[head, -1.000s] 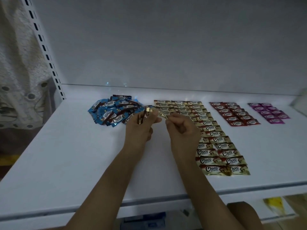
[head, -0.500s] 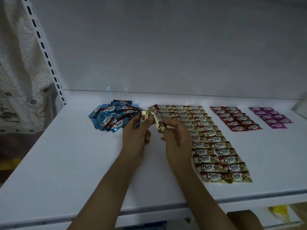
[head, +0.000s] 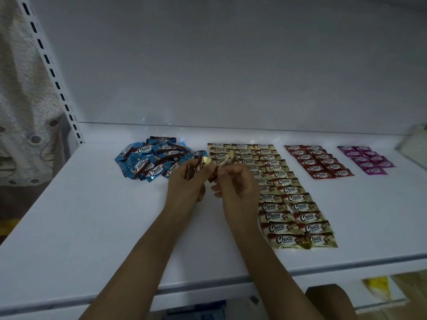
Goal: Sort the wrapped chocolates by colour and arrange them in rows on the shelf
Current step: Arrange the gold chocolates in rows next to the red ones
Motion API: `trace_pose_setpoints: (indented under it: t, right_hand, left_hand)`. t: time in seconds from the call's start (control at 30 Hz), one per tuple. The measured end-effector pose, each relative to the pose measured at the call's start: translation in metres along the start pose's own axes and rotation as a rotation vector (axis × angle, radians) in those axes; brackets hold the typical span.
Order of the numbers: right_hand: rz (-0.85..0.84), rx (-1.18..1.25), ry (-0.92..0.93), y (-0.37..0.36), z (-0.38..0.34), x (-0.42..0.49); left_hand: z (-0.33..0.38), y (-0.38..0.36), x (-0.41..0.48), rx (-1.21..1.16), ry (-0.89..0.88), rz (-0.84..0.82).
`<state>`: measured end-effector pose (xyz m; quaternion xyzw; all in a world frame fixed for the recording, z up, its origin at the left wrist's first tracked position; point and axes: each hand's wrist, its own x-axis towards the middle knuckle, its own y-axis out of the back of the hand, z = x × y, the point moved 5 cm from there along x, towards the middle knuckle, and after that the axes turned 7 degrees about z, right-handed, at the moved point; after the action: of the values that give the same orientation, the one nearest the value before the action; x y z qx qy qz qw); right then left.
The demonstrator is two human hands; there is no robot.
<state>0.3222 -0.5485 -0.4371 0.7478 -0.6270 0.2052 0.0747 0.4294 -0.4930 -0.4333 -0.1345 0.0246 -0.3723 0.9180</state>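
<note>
Left grip: my left grip (head: 184, 189), centre frame, curls round a small bunch of gold chocolates (head: 199, 163) that fans out above my fingers.
Right grip: my right grip (head: 236, 184), just beside the left, pinches a single gold chocolate (head: 225, 160) at my fingertips, close to the bunch; I cannot tell whether they touch.
Blue pile (head: 150, 160): a loose heap on the shelf (head: 92, 215), up and left of both grips.
Gold rows (head: 284, 197): laid flat just right of my right grip, running towards the lower right.
Red rows (head: 318, 161), purple rows (head: 367, 159): further right, upper right of frame.
</note>
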Motion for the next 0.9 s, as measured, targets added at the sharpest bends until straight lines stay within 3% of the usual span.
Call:
trace_pose_setpoints:
  t: [0.17, 0.43, 0.63, 0.7, 0.77, 0.9]
  right_hand:
    - [0.065, -0.029, -0.062, 0.004, 0.006, 0.004]
    - [0.026, -0.387, 0.279, 0.002, -0.002, -0.002]
    - [-0.024, -0.691, 0.392, -0.004, 0.001, -0.003]
    - [0.012, -0.871, 0.444, -0.007, -0.001, -0.005]
    - [0.031, -1.027, 0.527, -0.011, -0.004, -0.008]
    - [-0.009, -1.064, 0.480, -0.010, -0.002, -0.008]
  left_hand:
    - [-0.002, -0.002, -0.001, 0.048, 0.001, -0.044]
    - [-0.001, -0.001, -0.003, 0.091, -0.101, 0.020]
    - [-0.008, 0.008, 0.002, 0.128, -0.097, 0.157]
    - [-0.010, 0.007, 0.001, 0.238, -0.153, 0.193]
    - [-0.010, 0.001, -0.002, 0.493, -0.228, 0.190]
    - [-0.012, -0.008, -0.001, 0.809, -0.290, 0.168]
